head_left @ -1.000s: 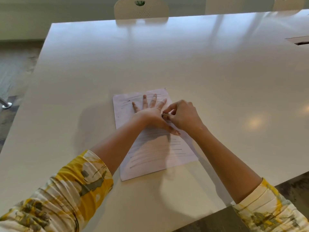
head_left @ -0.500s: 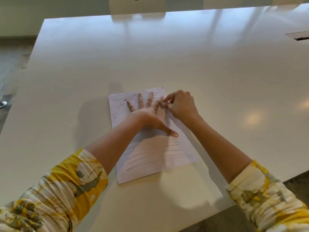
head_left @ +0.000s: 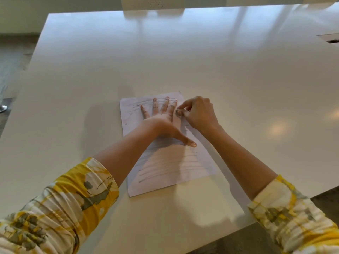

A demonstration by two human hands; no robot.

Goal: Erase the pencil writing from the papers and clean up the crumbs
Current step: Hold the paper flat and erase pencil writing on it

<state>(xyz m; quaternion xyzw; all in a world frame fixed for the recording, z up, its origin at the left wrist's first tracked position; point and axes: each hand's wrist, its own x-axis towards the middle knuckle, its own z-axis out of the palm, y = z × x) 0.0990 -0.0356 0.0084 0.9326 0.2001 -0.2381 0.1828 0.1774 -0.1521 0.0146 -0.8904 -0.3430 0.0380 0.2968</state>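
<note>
Paper: the paper (head_left: 165, 162) lay flat on the white bench (head_left: 201, 61), in the middle of the frame.
Left hand: the left hand (head_left: 161, 123) pressed it down, fingers (head_left: 155, 105) straight and spread.
Right hand: the right hand (head_left: 199, 114) pinched a small dark eraser (head_left: 178, 112) at the paper's upper right edge.
Writing: gray pencil lines, too blurry to read.

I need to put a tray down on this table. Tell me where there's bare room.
The table lies bare beyond the paper up to the far edge by the chair, also left and right of the paper. It is crowded only at the paper, where the left hand presses flat and the right hand pinches a small eraser.
</note>
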